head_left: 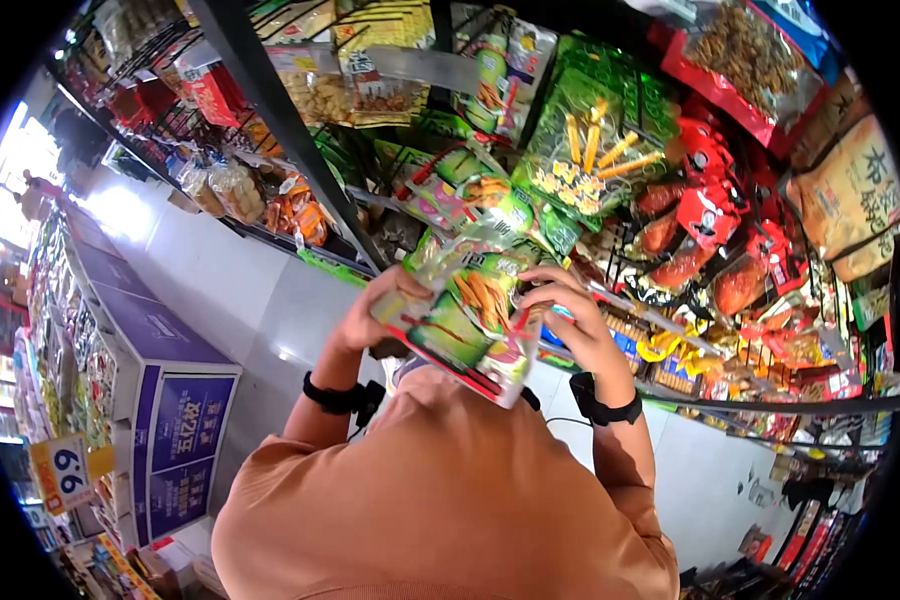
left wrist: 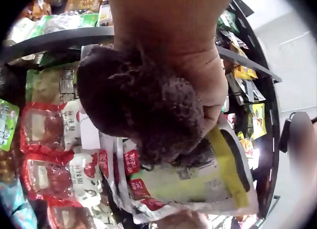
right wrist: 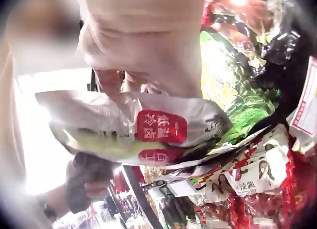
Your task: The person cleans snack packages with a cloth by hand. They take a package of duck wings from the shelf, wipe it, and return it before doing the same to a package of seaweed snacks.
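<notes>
A green and white snack bag point(head_left: 465, 310), with a picture of brown sticks on its front, is held up before the chest, tilted. My left hand point(head_left: 398, 295) grips its left edge, and my right hand point(head_left: 568, 308) holds the opposite edge, fingers curled over the front. The right wrist view shows the bag's pale side with red labels point(right wrist: 162, 127) below the right hand. A dark fuzzy thing point(left wrist: 141, 103) lies against the left palm in the left wrist view, covering part of the bag; I cannot tell what it is.
Shelves ahead carry a large green snack bag point(head_left: 595, 140), red-topped meat packs point(head_left: 705, 210) and a beige bag point(head_left: 850, 195). A black shelf post point(head_left: 290, 120) slants at the left. Behind it, a purple display stand point(head_left: 185, 400) rises from the grey floor point(head_left: 290, 310).
</notes>
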`<action>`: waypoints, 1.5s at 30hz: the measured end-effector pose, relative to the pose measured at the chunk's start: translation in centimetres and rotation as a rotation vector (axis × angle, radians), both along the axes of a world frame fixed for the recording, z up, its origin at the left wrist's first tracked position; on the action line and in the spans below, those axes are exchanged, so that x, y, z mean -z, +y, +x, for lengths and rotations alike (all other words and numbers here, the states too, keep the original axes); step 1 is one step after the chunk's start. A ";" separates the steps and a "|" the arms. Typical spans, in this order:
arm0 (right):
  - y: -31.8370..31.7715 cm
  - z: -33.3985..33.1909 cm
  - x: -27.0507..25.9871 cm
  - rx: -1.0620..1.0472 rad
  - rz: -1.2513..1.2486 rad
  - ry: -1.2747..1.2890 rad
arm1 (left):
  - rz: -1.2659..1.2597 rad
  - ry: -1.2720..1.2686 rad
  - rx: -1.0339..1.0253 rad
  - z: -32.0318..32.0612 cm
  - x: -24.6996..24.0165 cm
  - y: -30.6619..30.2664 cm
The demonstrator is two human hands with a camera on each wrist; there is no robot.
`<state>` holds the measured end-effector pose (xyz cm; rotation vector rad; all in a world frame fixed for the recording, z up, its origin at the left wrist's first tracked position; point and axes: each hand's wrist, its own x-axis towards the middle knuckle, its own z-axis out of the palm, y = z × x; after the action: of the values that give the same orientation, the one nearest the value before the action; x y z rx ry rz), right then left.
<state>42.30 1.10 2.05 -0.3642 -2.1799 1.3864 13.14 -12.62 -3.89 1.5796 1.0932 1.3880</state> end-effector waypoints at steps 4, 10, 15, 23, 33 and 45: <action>3.3 -0.7 1.1 0.051 -0.166 0.023 | 0.208 0.247 0.077 0.2 -3.1 -0.8; 5.7 -5.7 1.8 0.329 -0.032 -0.083 | 0.289 0.359 0.137 -0.2 -5.1 -1.9; 7.1 -8.6 0.4 0.340 -0.382 0.149 | 0.242 0.294 0.081 -3.7 -4.2 -2.4; 8.1 -16.0 -4.7 0.536 -0.074 0.239 | 0.108 0.366 -0.172 -8.5 -4.5 -1.8; 9.9 -20.2 -6.5 0.726 0.871 0.286 | -0.077 0.260 -0.181 -16.1 -3.0 -3.3; 10.7 -20.9 -9.1 0.637 0.212 0.231 | -0.088 0.174 -0.018 -20.6 -2.1 -1.7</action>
<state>21.36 11.84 11.12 -0.7042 -1.7738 0.7945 -7.49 -14.33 -1.79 1.6528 1.2569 1.2147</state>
